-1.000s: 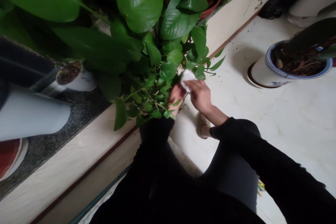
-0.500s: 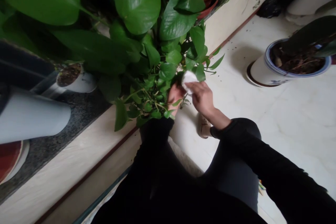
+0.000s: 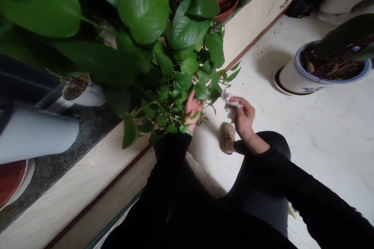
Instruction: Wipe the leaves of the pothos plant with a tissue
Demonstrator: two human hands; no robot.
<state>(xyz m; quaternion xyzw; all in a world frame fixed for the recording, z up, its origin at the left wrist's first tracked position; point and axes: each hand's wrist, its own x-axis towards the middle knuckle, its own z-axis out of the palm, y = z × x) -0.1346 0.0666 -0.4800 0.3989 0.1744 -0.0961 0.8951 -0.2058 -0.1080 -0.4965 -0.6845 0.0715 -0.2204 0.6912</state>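
My right hand (image 3: 244,116) is closed on a crumpled white tissue (image 3: 229,103), held to the right of the hanging leaves and above the floor. Among the vines of a leafy green plant (image 3: 182,81) is my left hand (image 3: 193,108), palm turned up and fingers apart. One glossy leaf (image 3: 201,91) lies right above its fingers; whether they touch is hard to tell. Small leaves and stems cover part of the left wrist and some fingers. Large heart-shaped leaves (image 3: 144,13) spread above both hands.
On the dark stone ledge (image 3: 84,132) at left stand a small white pot (image 3: 92,94) and a pale blue-grey container (image 3: 43,130). A blue-rimmed white planter (image 3: 295,70) stands on the pale floor at right. My shoe (image 3: 227,137) is below the right hand.
My right hand has drawn back to the right, away from the leaves, with the tissue still in it. The left hand stays among the vines, more of its palm now showing.
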